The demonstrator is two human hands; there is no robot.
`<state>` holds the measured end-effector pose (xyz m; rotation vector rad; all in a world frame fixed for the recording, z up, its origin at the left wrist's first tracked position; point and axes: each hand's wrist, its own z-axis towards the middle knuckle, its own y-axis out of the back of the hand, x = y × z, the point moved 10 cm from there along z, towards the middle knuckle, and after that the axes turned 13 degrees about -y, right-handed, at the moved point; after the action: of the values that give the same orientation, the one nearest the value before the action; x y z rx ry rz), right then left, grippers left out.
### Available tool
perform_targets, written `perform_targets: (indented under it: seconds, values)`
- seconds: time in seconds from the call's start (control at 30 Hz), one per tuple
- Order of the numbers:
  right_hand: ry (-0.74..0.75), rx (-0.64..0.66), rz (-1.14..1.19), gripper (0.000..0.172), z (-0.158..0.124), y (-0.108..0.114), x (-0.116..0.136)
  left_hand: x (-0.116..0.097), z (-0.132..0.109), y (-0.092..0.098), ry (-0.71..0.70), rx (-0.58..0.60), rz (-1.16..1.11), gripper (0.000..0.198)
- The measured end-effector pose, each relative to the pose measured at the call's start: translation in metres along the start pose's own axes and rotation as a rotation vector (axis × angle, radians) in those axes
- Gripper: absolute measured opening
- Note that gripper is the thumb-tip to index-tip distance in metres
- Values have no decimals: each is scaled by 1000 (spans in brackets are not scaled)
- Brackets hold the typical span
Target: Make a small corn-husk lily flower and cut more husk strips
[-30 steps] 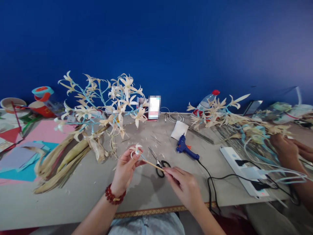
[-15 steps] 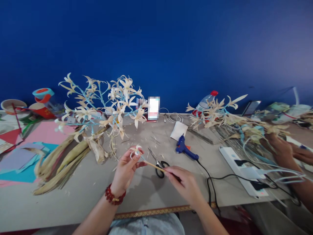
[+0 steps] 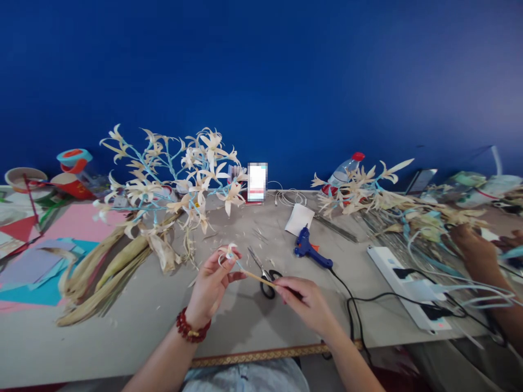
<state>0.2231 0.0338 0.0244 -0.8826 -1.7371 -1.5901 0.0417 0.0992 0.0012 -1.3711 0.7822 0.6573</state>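
Blossom (image 3: 231, 251) looks slightly turned since a second ago, yet I see both holds barely changed: fingers of the left hand (image 3: 211, 279) pinch it above the surface (image 3: 147, 345), fingers of the right hand (image 3: 305, 305) grip the tan stick (image 3: 258, 277), so the work seems steady rather than advancing.

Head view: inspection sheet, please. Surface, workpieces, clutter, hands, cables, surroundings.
Surface: grey tabletop, gold-patterned trim along the near edge.
Workpieces: small white flower with pale-blue stem; thin tan stick; whether joined, unclear.
Clutter: black-handled metal scissors on the table beneath the stick; blue plastic glue gun; dry tan husks and coloured paper sheets at left.
Hands: left hand pinches the flower; right hand grips the stick's right end.
Cables: black cord from the glue gun; white leads and black plugs at a white power strip.
Surroundings: plain blue wall; another person's hand at far right.
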Motion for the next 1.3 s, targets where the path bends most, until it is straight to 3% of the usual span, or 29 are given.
perform_targets:
  seconds: [0.37,0.5,0.77,0.9,1.17,1.3]
  values:
    - [-279,298,467,37,4,-42,-44,4,-1,1,49,-24,-51,11]
    - [-327,318,522,38,2,-46,-48,4,0,3,51,-42,-61,12]
    - [-337,148,535,37,6,-26,-52,3,0,0,58,-36,-69,8]
    - [-295,-9,439,35,10,-4,-60,3,-1,-1,65,-29,-62,9]
    - [-98,-440,-320,27,3,46,-60,2,-1,-1,54,-13,-62,11]
    - [-116,-491,-575,28,7,49,-67,2,-1,-2,53,7,-62,9]
